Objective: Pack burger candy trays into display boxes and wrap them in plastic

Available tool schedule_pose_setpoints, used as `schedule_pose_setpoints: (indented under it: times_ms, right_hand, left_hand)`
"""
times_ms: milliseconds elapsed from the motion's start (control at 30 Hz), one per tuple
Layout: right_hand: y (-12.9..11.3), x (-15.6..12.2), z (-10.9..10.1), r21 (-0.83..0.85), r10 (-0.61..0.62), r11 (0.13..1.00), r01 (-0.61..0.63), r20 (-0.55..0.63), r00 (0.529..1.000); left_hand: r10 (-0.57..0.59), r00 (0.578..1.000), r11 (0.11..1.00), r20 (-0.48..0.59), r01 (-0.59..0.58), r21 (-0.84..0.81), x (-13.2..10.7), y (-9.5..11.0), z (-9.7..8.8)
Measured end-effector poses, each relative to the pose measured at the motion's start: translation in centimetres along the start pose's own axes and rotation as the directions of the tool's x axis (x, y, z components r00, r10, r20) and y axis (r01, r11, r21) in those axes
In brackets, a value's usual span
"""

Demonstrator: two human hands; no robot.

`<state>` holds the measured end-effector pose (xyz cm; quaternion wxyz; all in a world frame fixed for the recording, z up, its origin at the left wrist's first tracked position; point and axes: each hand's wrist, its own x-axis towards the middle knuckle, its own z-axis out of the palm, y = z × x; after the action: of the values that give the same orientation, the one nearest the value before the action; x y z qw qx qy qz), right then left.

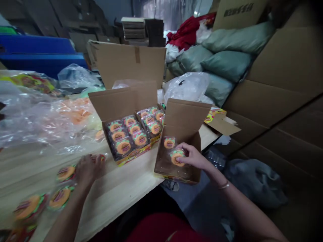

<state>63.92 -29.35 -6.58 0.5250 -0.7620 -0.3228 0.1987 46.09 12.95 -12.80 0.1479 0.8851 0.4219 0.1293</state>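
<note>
My right hand (193,156) reaches into a small open cardboard box (165,166) at the table's edge, its fingers closed on a round wrapped burger-shaped candy (176,158). Another such candy (169,143) lies deeper in that box. My left hand (88,169) rests on the wooden table (121,191), fingers curled over a wrapped candy (99,157) whose edge shows past the fingertips. More loose candies (60,197) lie to the left of my forearm. Two filled boxes (131,134) of the same candies stand open behind.
Clear plastic bags (37,117) with more candy cover the table's left. A large open carton (128,64) stands at the back. Grey-green sacks (222,60) and big cardboard sheets (282,84) pile up on the right. A blue crate (37,53) sits far left.
</note>
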Motion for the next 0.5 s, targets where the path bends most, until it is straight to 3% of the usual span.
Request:
schedule_pose_setpoints:
  times_ms: [67,133,233,333,367,433,500]
  right_hand:
    - [0.8,0.1,-0.9,-0.267,-0.026,0.964,0.005,-0.076,0.997]
    - [1.5,0.2,-0.4,-0.381,-0.008,0.924,-0.016,-0.059,0.998]
    - [1.6,0.4,1.0,-0.391,-0.013,0.917,0.083,0.179,0.984]
    - [0.6,1.1,1.1,-0.431,-0.036,0.876,0.215,0.387,0.921]
    - [0.3,1.4,0.8,-0.435,-0.046,0.872,0.222,0.379,0.924]
    - [0.1,2.0,-0.5,-0.334,-0.09,0.928,0.165,0.227,0.97]
    - [0.3,2.3,-1.8,-0.017,-0.061,0.998,0.062,0.024,0.998]
  left_hand:
    - [-0.053,0.994,0.996,0.096,0.045,0.082,0.6,-0.2,0.0]
    - [-0.095,0.98,0.986,0.175,0.068,0.154,0.2,-0.4,0.1]
    - [-0.101,0.979,0.994,0.177,0.092,0.063,-0.8,-0.6,0.6]
    - [-0.118,0.981,0.974,0.154,0.144,-0.176,-2.0,-1.0,1.3]
    - [-0.128,0.979,0.953,0.161,0.166,-0.253,-2.5,-1.2,1.4]
    - [-0.158,0.974,0.905,0.161,0.208,-0.371,-3.4,-1.7,1.7]
    - [-0.205,0.969,0.848,0.136,0.245,-0.47,-4.3,-2.2,1.8]
